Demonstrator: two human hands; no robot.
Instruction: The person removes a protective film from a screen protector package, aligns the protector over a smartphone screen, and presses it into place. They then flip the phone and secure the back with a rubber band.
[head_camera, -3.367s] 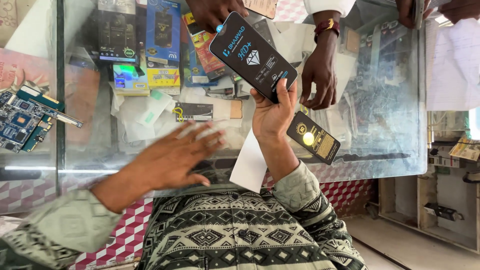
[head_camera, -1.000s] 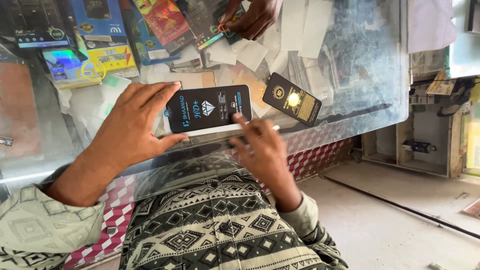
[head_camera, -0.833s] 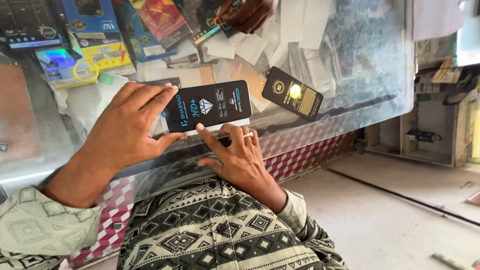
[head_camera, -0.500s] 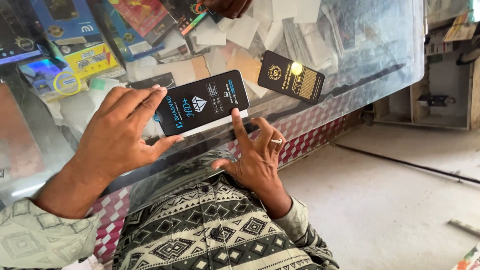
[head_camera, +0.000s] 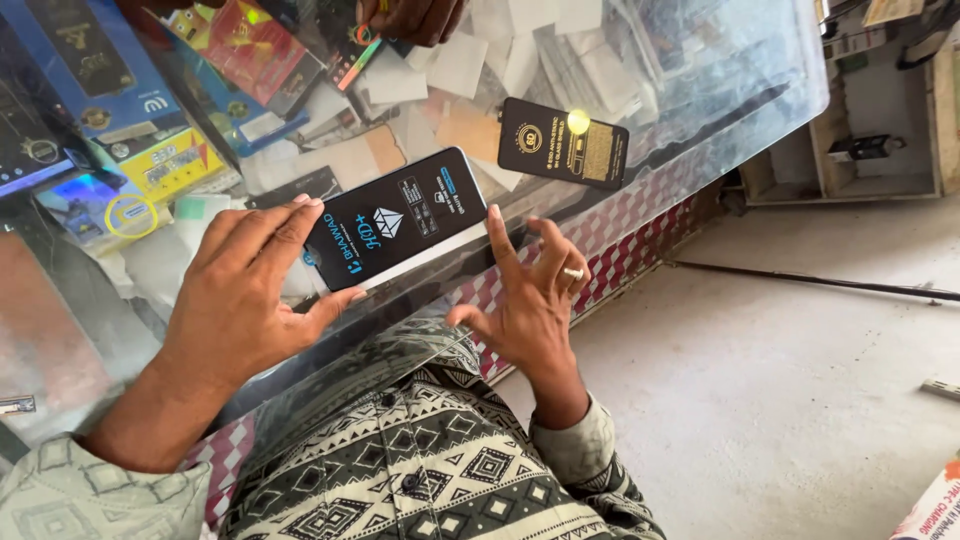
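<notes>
Your left hand (head_camera: 245, 290) lies spread on the glass desk (head_camera: 700, 90), its fingers (head_camera: 300, 225) extended and released, their tips pressing the near-left end of the black flat package (head_camera: 395, 218) without closing around it. The package lies flat on the glass at the desk's near edge, directly between your two hands; it is a thin, rigid-looking rectangle of glossy black card with light print and a white edge showing along its lower side. Your right hand (head_camera: 530, 300) hangs just beyond the desk's edge, fingers splayed and empty, with the index fingertip raised just beside the package's right corner; whether it touches cannot be told. A ring sits on one finger. The step in hand appears to be steadying and aligning the package on the glass. A next move would likely call for a light pinch on the thin edges, since the smooth card on smooth glass probably slides easily and sits close to the drop-off. A second black card package (head_camera: 563, 143) with gold print lies apart, farther in. Below the glass, coloured boxes (head_camera: 150, 130) and white paper slips (head_camera: 455, 65) are visible. Another person's hand (head_camera: 415, 18) rests at the far side.
</notes>
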